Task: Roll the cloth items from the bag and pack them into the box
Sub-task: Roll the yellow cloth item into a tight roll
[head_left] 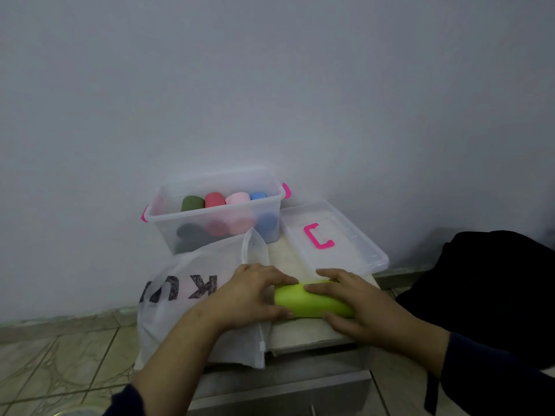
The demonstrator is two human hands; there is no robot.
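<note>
A lime-green cloth roll (312, 302) lies on the small tabletop (300, 333). My left hand (252, 295) grips its left end and my right hand (357, 304) wraps over its right end. Under my left forearm lies the white mesh bag (180, 295) with dark letters, flat and limp. Behind it stands the clear plastic box (216, 217) with pink latches, holding a dark green roll (192, 203), a red roll (214, 200), a pink roll (238, 198) and a blue roll (258, 196), with more rolls showing through its front wall below them.
The box's clear lid (333, 235) with a pink handle lies upside down at the right, partly over the table edge. A black bag (492, 289) sits on the floor to the right. A grey wall rises close behind; tiled floor (60, 355) lies to the left.
</note>
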